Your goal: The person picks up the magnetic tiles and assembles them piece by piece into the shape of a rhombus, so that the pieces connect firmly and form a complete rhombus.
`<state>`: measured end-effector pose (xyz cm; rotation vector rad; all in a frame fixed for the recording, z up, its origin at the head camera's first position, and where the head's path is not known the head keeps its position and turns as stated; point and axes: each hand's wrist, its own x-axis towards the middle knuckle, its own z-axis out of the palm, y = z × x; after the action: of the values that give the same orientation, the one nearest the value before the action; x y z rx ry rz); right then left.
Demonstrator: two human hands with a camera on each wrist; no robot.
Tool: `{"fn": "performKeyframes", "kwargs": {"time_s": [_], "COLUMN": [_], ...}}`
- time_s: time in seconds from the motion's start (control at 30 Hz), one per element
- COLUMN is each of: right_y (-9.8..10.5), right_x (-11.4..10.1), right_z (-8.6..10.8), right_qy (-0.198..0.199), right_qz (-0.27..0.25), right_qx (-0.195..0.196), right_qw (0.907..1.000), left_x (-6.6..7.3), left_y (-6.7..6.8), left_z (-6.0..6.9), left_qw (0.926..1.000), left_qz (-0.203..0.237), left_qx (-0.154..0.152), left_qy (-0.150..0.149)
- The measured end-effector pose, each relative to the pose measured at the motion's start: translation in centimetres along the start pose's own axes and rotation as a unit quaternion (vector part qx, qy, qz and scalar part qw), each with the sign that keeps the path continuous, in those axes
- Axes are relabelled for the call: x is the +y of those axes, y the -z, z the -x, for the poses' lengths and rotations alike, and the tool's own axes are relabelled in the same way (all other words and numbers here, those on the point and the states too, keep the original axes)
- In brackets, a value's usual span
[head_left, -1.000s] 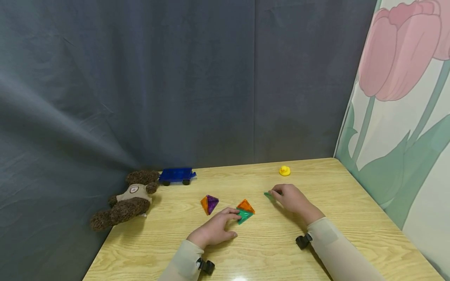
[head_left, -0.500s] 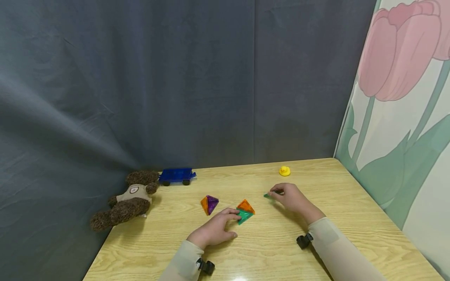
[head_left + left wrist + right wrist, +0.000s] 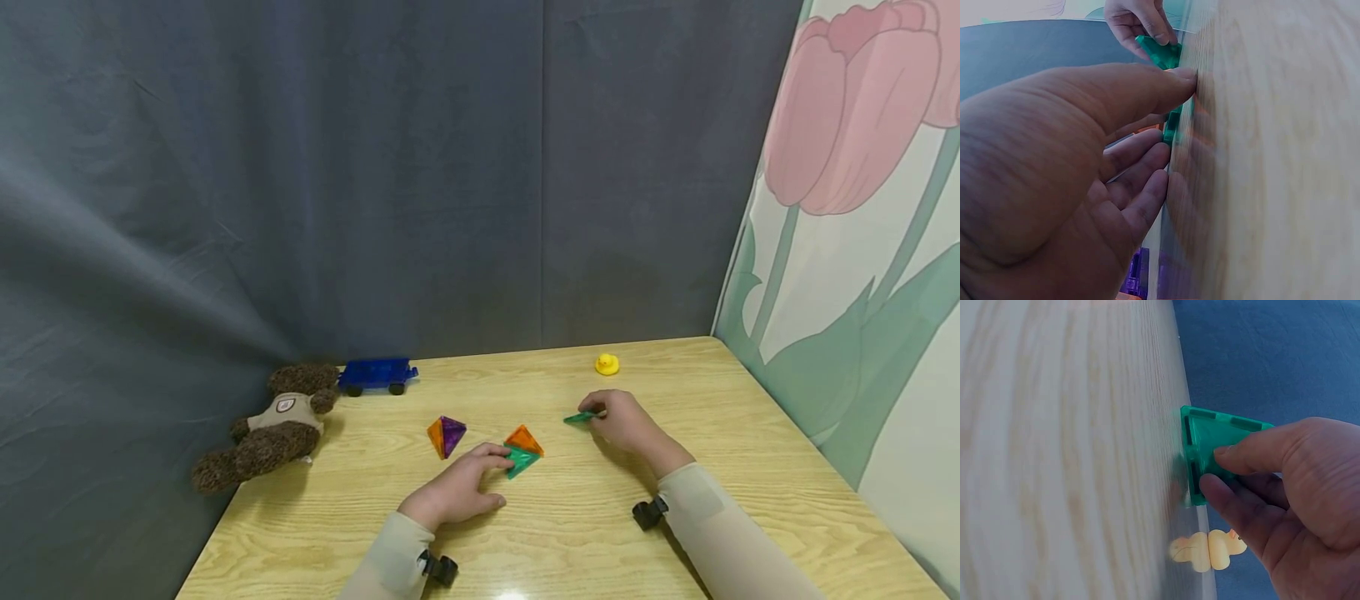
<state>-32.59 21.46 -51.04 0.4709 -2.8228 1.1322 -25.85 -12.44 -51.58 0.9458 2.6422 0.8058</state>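
My right hand [image 3: 618,419] pinches a green triangular magnetic tile [image 3: 1222,434] between thumb and fingers. In the right wrist view this tile stands on edge, at or just above the tabletop; I cannot tell whether it touches. My left hand [image 3: 459,490] rests low over the table with loosely extended fingers, their tips on another green triangular tile [image 3: 522,461]. Behind that tile, an orange triangular tile [image 3: 524,439] lies edge to edge with it. Left of them, an orange tile [image 3: 437,437] and a purple tile [image 3: 453,434] form a similar pair.
At the table's [image 3: 570,533] back left stands a blue wheeled tile car [image 3: 377,375]. A brown teddy bear [image 3: 281,425] lies along the left edge. A yellow rubber duck [image 3: 607,364] sits at the back, beyond my right hand. A dark curtain [image 3: 480,208] hangs behind the table.
The green tile in my right hand has turned, and more of it shows than half a second ago. My right hand has barely shifted. My left hand and the tiles by it have stayed in place.
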Motion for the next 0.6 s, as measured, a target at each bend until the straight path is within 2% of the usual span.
{"fn": "performKeyframes", "kwargs": {"time_s": [0.17,0.33,0.47,0.6], "right_y": [0.18,0.41,0.55,0.6], "right_x": [-0.1,-0.15,-0.24,-0.51], "right_z": [0.04,0.13,0.13,0.05], "right_qy": [-0.008,0.014,0.029,0.028], "right_qz": [0.021,0.041,0.035,0.019], "right_qx": [0.014,0.043,0.057,0.064], "right_qw": [0.9996,0.9981,0.9973,0.9974], "left_x": [-0.01,0.29,0.68,0.93], "left_y": [-0.04,0.01,0.11,0.17], "left_z": [-0.07,-0.08,-0.08,-0.18], "left_qw": [1.0,1.0,0.9997,0.9995], "left_qz": [0.0,0.0,-0.01,-0.017], "left_qx": [0.0,-0.002,-0.006,-0.009], "left_qy": [0.0,0.008,0.02,0.025]}}
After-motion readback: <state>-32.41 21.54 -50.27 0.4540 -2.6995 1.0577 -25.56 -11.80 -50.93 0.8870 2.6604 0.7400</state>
